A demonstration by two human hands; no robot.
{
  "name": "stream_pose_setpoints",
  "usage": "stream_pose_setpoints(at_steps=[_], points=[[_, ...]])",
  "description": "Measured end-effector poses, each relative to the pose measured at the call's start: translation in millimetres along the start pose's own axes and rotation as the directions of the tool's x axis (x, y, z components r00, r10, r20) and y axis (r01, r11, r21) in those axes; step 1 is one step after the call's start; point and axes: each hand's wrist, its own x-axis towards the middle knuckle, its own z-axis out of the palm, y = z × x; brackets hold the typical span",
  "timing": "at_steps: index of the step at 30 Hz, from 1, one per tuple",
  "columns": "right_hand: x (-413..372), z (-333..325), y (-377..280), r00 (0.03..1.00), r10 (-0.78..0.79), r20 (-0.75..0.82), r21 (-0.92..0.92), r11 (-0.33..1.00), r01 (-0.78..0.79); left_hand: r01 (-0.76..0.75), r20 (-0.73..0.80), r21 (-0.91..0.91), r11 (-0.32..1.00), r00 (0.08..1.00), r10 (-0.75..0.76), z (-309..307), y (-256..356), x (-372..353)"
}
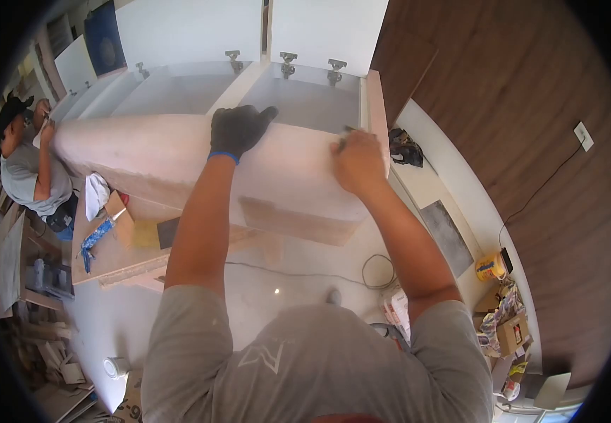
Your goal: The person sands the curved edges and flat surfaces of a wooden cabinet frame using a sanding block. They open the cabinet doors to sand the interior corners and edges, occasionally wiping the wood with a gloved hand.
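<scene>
My left hand (241,131), in a dark glove with a blue cuff, is hooked over the upper edge of a long pale cabinet (291,166). Its thumb side points right, and the other fingers are partly hidden. Bare and closed, my right hand (359,161) presses near the cabinet's right end. A small dark piece (346,135) shows at its fingertips, too little to name. The cabinet's curved front is coated pinkish white, with a browner patch low down. Behind the edge lie grey-white compartments (305,102), and white doors (323,32) stand raised on metal hinges (288,65).
At the far left a person (31,162) in a cap works at the cabinet's other end. A wooden board (119,254) holds a blue-wrapped tube (97,236) and scraps. A cable (284,271) crosses the floor. By the brown wall stand a yellow tub (490,266) and boxes (513,333).
</scene>
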Motion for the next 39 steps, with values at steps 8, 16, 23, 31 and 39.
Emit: stream_pose_setpoints(at_steps=[8,16,23,31,39], points=[[-19.0,37.2,5.5,0.951,0.064,-0.304,0.05,0.997,-0.051,0.079,0.139,-0.116,0.99,0.988,-0.063,-47.4,13.1,2.8],[3.1,14.2,-41.8,0.994,-0.087,-0.059,0.141,0.985,0.095,0.008,0.048,-0.044,0.999,0.999,-0.006,-22.6,2.0,5.4],[8.7,11.0,-40.6,0.988,-0.152,-0.016,0.052,0.987,0.152,0.092,0.164,-0.05,0.995,0.983,-0.082,-12.0,3.8,6.0],[-3.1,32.5,10.7,0.909,-0.079,-0.41,0.017,0.995,0.094,0.046,0.113,-0.049,0.998,0.993,-0.041,-7.4,-0.5,5.5],[-24.7,68.1,-14.0,0.913,-0.139,-0.382,0.008,0.988,0.154,0.034,0.04,-0.175,0.984,0.999,-0.027,-37.6,5.8,-5.2]])
